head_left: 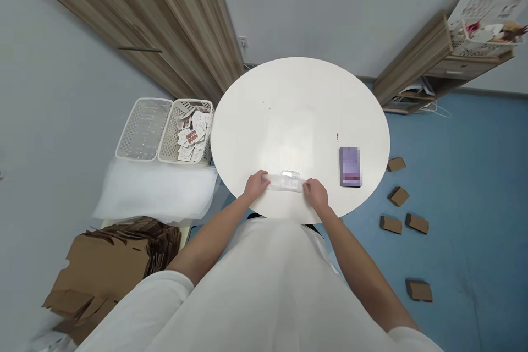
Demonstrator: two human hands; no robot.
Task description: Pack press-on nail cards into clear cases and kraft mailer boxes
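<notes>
A round white table point(297, 104) stands in front of me. Near its front edge my left hand point(256, 184) and my right hand point(315, 193) each grip one end of a clear plastic strip-like packet point(285, 183), fingers closed on it. A small shiny clear blister piece point(290, 174) lies on the table just behind the packet. A purple, blurred card or phone point(350, 166) lies flat on the table to the right of my right hand.
Two white mesh baskets point(142, 129) sit left of the table; the right basket point(206, 121) holds several small printed cards. White foam sheets point(152, 192) and flat cardboard point(107, 264) lie below them. Small brown boxes point(398, 196) are scattered on the blue floor. Wooden cabinets point(185, 33) stand behind.
</notes>
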